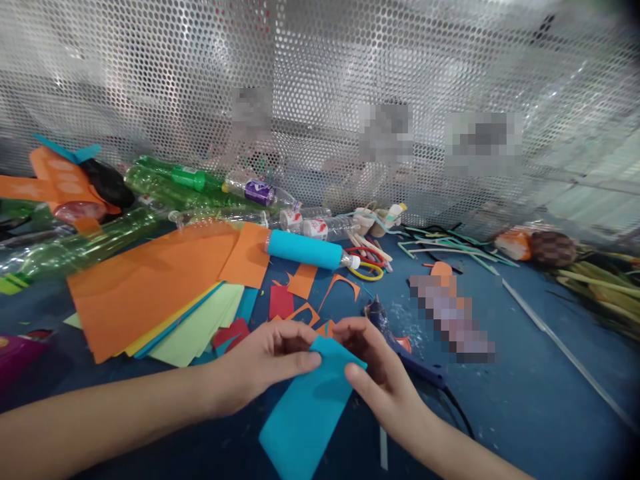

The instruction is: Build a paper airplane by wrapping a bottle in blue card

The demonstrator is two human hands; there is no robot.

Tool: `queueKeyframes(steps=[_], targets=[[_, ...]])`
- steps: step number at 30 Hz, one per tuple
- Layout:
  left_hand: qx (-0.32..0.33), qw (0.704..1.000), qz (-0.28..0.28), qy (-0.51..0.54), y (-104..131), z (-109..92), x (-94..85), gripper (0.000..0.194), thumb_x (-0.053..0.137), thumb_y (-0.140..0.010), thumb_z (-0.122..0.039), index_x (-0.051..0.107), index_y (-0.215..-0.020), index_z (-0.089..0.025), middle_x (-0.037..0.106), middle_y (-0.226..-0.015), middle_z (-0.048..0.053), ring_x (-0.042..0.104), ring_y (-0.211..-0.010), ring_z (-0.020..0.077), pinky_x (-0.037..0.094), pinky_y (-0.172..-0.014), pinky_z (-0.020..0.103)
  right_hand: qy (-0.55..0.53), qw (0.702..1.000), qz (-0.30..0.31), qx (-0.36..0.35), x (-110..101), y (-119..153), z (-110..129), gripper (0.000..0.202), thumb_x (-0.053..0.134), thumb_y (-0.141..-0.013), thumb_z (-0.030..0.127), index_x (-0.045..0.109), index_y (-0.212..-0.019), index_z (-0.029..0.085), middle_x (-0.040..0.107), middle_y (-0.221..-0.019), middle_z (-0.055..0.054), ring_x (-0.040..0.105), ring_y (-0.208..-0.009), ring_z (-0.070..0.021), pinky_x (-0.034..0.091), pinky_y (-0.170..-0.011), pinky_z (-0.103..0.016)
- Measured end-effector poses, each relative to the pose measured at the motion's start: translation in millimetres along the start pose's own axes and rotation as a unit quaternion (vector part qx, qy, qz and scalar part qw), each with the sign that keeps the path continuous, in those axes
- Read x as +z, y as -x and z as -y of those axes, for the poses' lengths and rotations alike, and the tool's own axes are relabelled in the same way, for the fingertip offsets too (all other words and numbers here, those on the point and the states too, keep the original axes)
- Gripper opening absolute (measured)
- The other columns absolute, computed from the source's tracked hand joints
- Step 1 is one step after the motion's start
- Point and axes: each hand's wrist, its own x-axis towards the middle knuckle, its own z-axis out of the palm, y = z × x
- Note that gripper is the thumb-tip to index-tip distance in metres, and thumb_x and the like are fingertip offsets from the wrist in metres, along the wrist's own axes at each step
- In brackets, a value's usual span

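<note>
A strip of blue paper [315, 407] is held up in front of me, its far end between both hands and its near end hanging toward me. My left hand [273, 363] pinches the left corner, thumb on top. My right hand [377, 373] grips the right corner the same way; the fingers behind the paper are partly hidden. Just beyond lie orange paper scraps [305, 312] and a red paper piece [281, 302]. A plastic bottle wrapped in blue paper [305, 249], with a white cap, rests on its side farther back. Close to my right hand is a dark blue glue gun [420, 367] with a black cord.
Orange sheets [150, 287] and pale green sheets [200, 327] are fanned at left. Green bottles [100, 243] and clear bottles line the back by a perforated metal screen [320, 80]. Glue sticks [525, 303], thin strips and a blurred patch [450, 313] lie right.
</note>
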Motion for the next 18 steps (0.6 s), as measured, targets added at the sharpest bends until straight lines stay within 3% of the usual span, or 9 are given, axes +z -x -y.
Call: queueKeyframes(steps=[3, 6, 10, 13, 18], targets=[[-0.013, 1.000, -0.022, 0.018, -1.6, 1.3, -0.7, 0.030, 0.072, -0.078, -0.043, 0.060, -0.092, -0.018, 0.069, -0.077, 0.000, 0.062, -0.065, 0.0121, 0.048, -0.065, 0.025, -0.080, 0.993, 0.074, 0.043, 0.7, -2.2, 2.6, 0.043, 0.045, -0.090, 0.062, 0.060, -0.091, 0.022, 0.062, -0.082, -0.004, 0.059, -0.078, -0.0188, 0.049, -0.070, -0.029], [0.012, 0.998, -0.057, -0.035, -6.1, 6.7, -4.9, 0.032, 0.065, -0.083, -0.045, 0.054, -0.099, -0.019, 0.068, -0.076, 0.000, 0.064, -0.065, 0.0141, 0.048, -0.062, 0.026, -0.086, 0.984, 0.104, 0.119, 4.7, -6.0, 0.4, 0.046, 0.044, -0.091, 0.060, 0.059, -0.075, 0.019, 0.063, -0.074, -0.005, 0.060, -0.072, -0.0182, 0.049, -0.067, -0.029], [0.037, 0.989, -0.078, -0.124, -10.5, 16.0, -11.7, 0.031, 0.063, -0.086, -0.039, 0.048, -0.106, -0.020, 0.065, -0.077, -0.002, 0.061, -0.070, 0.0133, 0.046, -0.063, 0.024, -0.066, 0.977, 0.051, 0.194, 9.4, -8.9, -8.6, 0.036, 0.055, -0.086, 0.055, 0.057, -0.080, 0.020, 0.060, -0.072, -0.002, 0.059, -0.066, -0.0166, 0.050, -0.063, -0.029], [0.035, 0.987, -0.062, -0.143, -10.7, 19.9, -13.8, 0.033, 0.059, -0.088, -0.036, 0.042, -0.112, -0.021, 0.063, -0.078, -0.002, 0.058, -0.069, 0.0131, 0.044, -0.061, 0.024, -0.059, 0.981, 0.023, 0.182, 10.1, -9.4, -14.0, 0.027, 0.060, -0.086, 0.047, 0.056, -0.090, 0.021, 0.060, -0.082, -0.001, 0.059, -0.073, -0.0162, 0.050, -0.068, -0.028], [0.022, 0.984, -0.046, -0.169, -8.0, 18.5, -12.2, 0.035, 0.057, -0.088, -0.037, 0.040, -0.114, -0.020, 0.057, -0.075, -0.002, 0.054, -0.065, 0.0127, 0.041, -0.058, 0.025, -0.056, 0.985, 0.003, 0.163, 10.4, -9.5, -17.4, 0.026, 0.059, -0.086, 0.045, 0.052, -0.079, 0.021, 0.052, -0.071, 0.002, 0.054, -0.066, -0.0139, 0.047, -0.061, -0.026]])
